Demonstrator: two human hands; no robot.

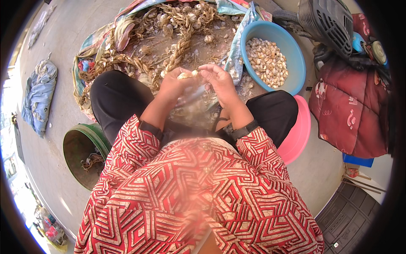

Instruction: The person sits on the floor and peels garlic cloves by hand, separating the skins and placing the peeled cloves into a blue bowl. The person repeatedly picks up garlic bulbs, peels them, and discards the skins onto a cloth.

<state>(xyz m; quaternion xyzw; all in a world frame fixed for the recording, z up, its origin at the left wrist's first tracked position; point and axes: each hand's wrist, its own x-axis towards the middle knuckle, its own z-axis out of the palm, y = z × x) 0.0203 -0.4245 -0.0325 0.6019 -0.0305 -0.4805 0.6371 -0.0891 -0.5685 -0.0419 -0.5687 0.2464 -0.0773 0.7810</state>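
In my left hand is a pale, partly broken garlic bulb, held low in front of my knees. The thumb and forefinger of my right hand pinch at a garlic clove on the bulb's right side. Below both hands, loose skins and a pale, blurred sheet lie between my legs. A dried garlic braid runs up from near my left hand to a heap of garlic bulbs with dry stalks. That heap rests on a patterned cloth strewn with soil and skins.
A blue basin of separated cloves stands beyond my right knee. A pink basin is partly under that knee. At left, a green bucket lies tipped. A vehicle with a red quilted cover stands at right.
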